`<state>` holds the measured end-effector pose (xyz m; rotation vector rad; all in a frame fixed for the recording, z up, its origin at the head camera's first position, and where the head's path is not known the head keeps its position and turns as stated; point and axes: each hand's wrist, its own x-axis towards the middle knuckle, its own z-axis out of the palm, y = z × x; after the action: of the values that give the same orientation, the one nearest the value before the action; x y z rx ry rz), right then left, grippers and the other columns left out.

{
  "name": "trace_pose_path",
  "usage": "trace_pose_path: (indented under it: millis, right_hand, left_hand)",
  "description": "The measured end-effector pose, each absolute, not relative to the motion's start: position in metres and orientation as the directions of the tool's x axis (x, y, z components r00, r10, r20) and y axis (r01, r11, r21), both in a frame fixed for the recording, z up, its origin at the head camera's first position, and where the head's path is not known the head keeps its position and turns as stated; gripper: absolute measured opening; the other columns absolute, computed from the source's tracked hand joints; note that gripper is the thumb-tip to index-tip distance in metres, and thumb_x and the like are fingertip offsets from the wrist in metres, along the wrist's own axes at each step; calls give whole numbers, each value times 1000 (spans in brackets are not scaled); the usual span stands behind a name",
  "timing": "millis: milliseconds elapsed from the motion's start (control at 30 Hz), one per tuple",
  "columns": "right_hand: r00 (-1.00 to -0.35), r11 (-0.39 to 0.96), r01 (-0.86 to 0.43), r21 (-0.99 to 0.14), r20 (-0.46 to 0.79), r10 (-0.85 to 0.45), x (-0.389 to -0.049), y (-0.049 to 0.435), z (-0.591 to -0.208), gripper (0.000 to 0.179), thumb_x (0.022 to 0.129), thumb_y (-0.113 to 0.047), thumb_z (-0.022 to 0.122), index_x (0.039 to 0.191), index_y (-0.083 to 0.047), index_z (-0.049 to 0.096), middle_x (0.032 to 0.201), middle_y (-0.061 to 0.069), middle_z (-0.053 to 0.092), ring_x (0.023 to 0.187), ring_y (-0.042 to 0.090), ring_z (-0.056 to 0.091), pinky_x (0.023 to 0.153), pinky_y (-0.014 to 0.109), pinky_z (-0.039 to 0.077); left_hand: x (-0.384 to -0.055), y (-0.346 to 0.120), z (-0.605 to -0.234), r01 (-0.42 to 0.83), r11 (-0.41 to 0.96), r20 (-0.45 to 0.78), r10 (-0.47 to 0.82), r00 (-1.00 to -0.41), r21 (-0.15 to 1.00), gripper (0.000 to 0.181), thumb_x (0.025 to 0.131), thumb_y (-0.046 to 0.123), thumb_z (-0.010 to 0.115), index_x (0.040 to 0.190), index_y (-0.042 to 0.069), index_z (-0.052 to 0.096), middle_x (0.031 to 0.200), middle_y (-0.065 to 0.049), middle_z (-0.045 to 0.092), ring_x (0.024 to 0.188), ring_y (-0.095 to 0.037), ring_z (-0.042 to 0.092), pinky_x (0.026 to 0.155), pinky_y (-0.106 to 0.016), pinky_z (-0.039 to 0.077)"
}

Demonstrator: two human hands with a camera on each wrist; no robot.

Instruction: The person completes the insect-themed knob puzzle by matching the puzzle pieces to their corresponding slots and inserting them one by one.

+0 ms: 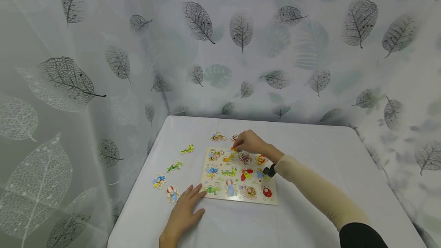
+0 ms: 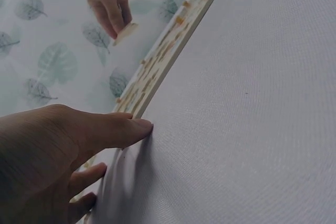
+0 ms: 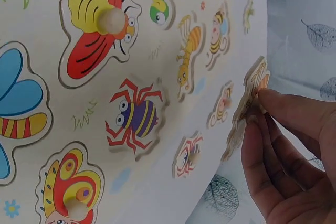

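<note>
A wooden peg puzzle board (image 1: 241,200) with bright insect pictures lies on the white table. Above its far edge, my right hand (image 1: 253,142) pinches a thin wooden puzzle piece (image 3: 244,111) with some orange on its face, thumb against fingers. The piece is tilted nearly edge-on in the right wrist view, so most of its picture is hidden. My left hand (image 1: 184,211) rests at the board's near left corner, fingers extended, thumb (image 2: 137,129) beside the board's edge. A red butterfly piece (image 3: 94,24) with a round knob sits in the board; the spider picture (image 3: 134,115) has no knob.
Beyond the board lie a loose bee piece (image 1: 218,137) and a spider piece (image 3: 188,156). Down the left side are a caterpillar piece (image 1: 187,149), a grasshopper piece (image 1: 174,166), a blue-winged insect piece (image 1: 159,181) and a beetle piece (image 1: 172,194). A leaf-patterned curtain (image 1: 241,60) hangs behind.
</note>
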<state>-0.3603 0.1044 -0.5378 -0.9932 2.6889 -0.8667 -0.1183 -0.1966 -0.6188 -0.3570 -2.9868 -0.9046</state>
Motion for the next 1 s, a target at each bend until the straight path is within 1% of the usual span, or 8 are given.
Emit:
trace_pose_path:
  millis: [233, 400, 600, 800, 1000]
  right_hand:
    - [-726, 597, -584, -550, 25, -687, -356, 86, -545, 6, 93, -14, 81, 98, -15, 84, 92, -9, 74, 82, 3, 67, 71, 21, 59]
    - [-711, 586, -583, -563, 3, -703, -355, 73, -551, 5, 92, -10, 80, 97, -11, 83, 92, -4, 76, 83, 7, 69, 72, 24, 61]
    - [-696, 593, -598, -539, -18, -718, -354, 64, -563, 5, 92, -10, 81, 96, -11, 84, 92, -4, 77, 83, 7, 70, 73, 24, 61]
    - [-707, 614, -588, -526, -34, -706, -355, 59, -571, 6, 91, -8, 81, 92, -14, 84, 91, -3, 77, 82, 7, 70, 71, 23, 60]
    - [-720, 643, -572, -509, -63, -691, -358, 57, -576, 4, 90, -10, 82, 93, -13, 84, 90, -4, 77, 81, 6, 69, 72, 24, 60]
  left_hand:
    - [-120, -198, -619, 215, 820, 68, 211, -975, 530, 57, 84, 25, 83, 138, 22, 67, 160, -1, 49, 151, -37, 38, 121, -64, 32]
    - [-120, -198, -622, 213, 813, 63, 213, -975, 542, 57, 85, 25, 83, 139, 23, 66, 161, 0, 48, 152, -37, 37, 122, -64, 31]
    - [-118, -198, -625, 235, 801, 81, 229, -970, 551, 56, 84, 24, 83, 138, 22, 67, 160, -2, 49, 150, -40, 38, 120, -65, 32]
    - [-118, -198, -622, 219, 799, 68, 219, -973, 559, 56, 85, 24, 82, 139, 21, 66, 161, 0, 48, 152, -38, 36, 123, -63, 29]
    - [-117, -198, -620, 230, 801, 86, 219, -972, 552, 56, 84, 22, 83, 138, 22, 67, 160, -1, 50, 151, -39, 38, 121, -64, 31]
